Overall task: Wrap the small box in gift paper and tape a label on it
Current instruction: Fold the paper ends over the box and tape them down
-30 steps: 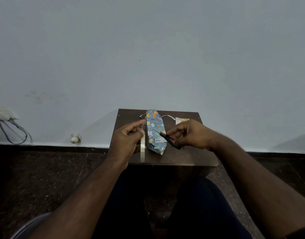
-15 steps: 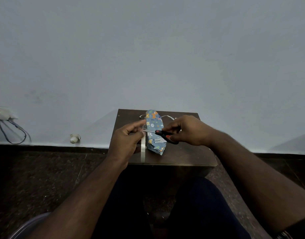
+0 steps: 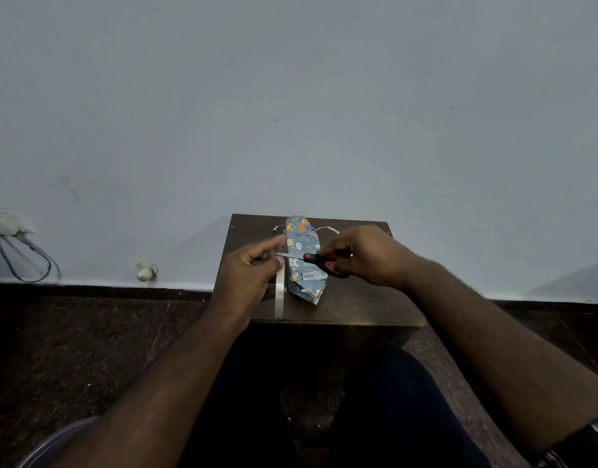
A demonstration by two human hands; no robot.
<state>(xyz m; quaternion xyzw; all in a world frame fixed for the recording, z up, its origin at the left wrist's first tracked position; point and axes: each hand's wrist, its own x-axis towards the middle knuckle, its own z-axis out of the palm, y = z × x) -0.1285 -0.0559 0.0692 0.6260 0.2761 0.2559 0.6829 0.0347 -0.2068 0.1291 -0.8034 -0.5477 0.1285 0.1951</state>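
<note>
Box (image 3: 304,256), already covered in gift paper, lies mid-worktop (image 3: 358,298), free for taping. Left hand (image 3: 248,275) pinches a tape strip (image 3: 279,292) taut just left of it, so the right hand (image 3: 361,255), gripping scissors (image 3: 319,263), can snip it.

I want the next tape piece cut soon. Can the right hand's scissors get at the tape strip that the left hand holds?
Probably yes: the scissors in the right hand already point at the tape strip by the left hand, nothing between.
</note>
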